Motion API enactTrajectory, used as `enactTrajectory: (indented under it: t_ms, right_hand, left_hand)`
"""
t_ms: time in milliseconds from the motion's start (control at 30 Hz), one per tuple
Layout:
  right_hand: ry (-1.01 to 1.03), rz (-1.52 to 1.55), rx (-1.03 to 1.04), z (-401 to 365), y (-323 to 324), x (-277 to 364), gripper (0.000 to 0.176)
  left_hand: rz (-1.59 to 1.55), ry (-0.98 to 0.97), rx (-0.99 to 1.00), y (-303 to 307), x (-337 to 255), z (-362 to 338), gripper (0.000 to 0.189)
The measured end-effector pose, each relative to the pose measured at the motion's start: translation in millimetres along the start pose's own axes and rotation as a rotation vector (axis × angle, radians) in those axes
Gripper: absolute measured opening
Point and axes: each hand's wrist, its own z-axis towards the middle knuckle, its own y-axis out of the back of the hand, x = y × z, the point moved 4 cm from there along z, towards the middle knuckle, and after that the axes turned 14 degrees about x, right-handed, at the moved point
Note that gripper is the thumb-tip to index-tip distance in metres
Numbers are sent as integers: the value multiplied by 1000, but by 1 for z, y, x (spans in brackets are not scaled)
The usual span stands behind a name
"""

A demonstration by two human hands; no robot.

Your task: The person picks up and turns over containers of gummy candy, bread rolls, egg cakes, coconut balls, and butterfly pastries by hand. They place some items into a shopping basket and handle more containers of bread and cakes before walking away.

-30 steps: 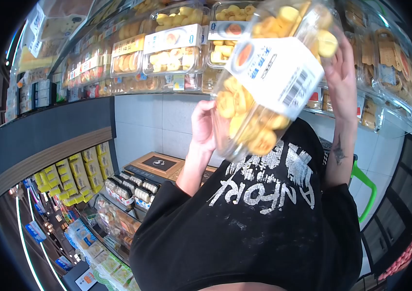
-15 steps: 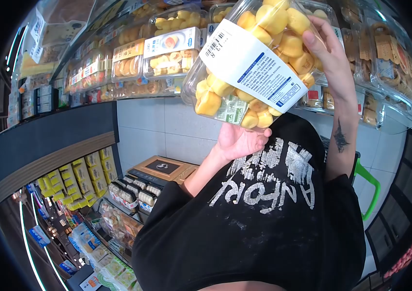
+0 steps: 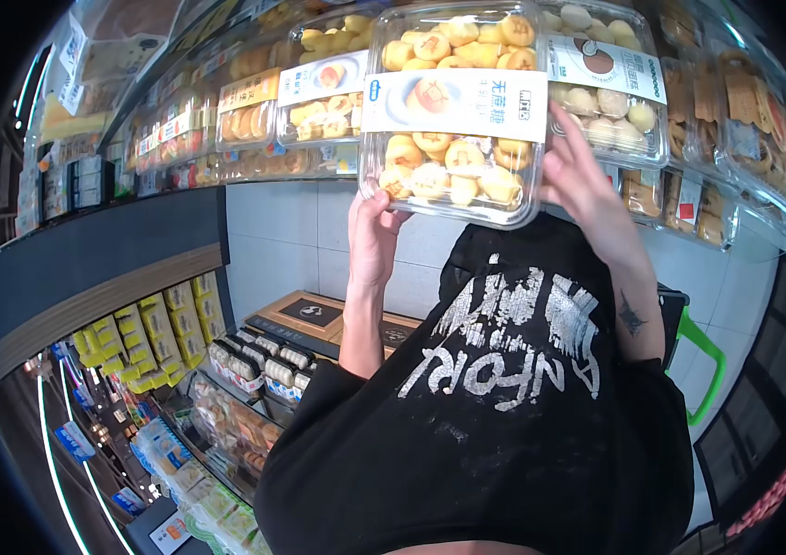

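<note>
A clear plastic box of small round golden cakes (image 3: 464, 159) faces me, held almost upright over the display. Its white front label band (image 3: 462, 102) shows blue lettering and a plate picture. My left hand (image 3: 374, 227) grips the lower left corner, thumb on the front, other fingers partly hidden behind. Along the right side of the box is my right hand (image 3: 587, 190), its fingers stretched upward and slightly blurred, right at the edge. Just behind the right hand sits a box of pale round balls (image 3: 610, 116) with a coconut picture on its label.
More packaged baked goods (image 3: 323, 83) line the curved display shelf (image 3: 106, 250). Below left hang yellow packets (image 3: 148, 333), near a brown carton (image 3: 309, 316) and rows of dark-lidded packs (image 3: 259, 365). A green handle (image 3: 707, 365) stands at my right.
The box has turned from its barcoded back to its front label and come upright. My left hand moved from under it to grip its lower left corner; my right hand let go of the upper edge.
</note>
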Motion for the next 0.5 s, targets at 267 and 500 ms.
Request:
enactTrajectory:
  t_ms: [267, 500]
  right_hand:
    - [-15, -343, 14, -9, -8, -45, 78]
    - [86, -440, -92, -5, -3, -62, 76]
  left_hand:
    - [92, -16, -41, 14, 13, 14, 47]
    - [242, -70, -77, 13, 27, 39, 47]
